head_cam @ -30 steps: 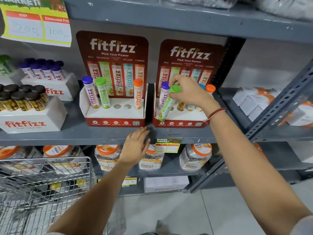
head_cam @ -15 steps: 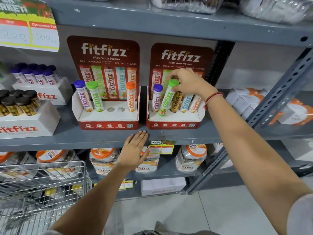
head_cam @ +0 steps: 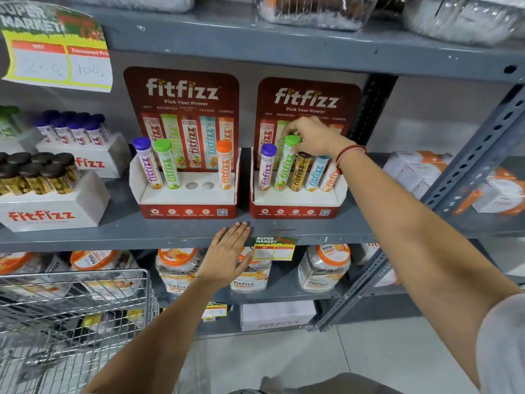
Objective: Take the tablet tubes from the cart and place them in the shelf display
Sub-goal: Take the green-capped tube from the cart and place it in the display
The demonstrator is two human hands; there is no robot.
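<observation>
Two red fitfizz displays stand on the grey shelf. In the right display point(head_cam: 295, 207) my right hand point(head_cam: 314, 137) grips the cap of a green-capped tube point(head_cam: 285, 166), which leans in its hole between a purple tube point(head_cam: 266, 166) and a brown one point(head_cam: 299, 173); blue and orange tubes stand beyond. The left display point(head_cam: 187, 206) holds a purple tube point(head_cam: 147, 163), a green tube point(head_cam: 167, 163) and an orange tube point(head_cam: 224, 164), with two empty holes point(head_cam: 199, 185) between. My left hand point(head_cam: 230, 254) rests flat and open against the shelf's front edge.
The wire cart point(head_cam: 71, 317) stands at the lower left. White fitfizz boxes point(head_cam: 51, 211) of dark-capped and purple-capped tubes fill the shelf's left. Orange-lidded jars point(head_cam: 324, 265) sit on the shelf below. A slanted metal upright point(head_cam: 471, 166) crosses at the right.
My right hand has brought the green tube from tilted in front of the right display down into its hole, more upright. The left hand has stayed at the shelf edge.
</observation>
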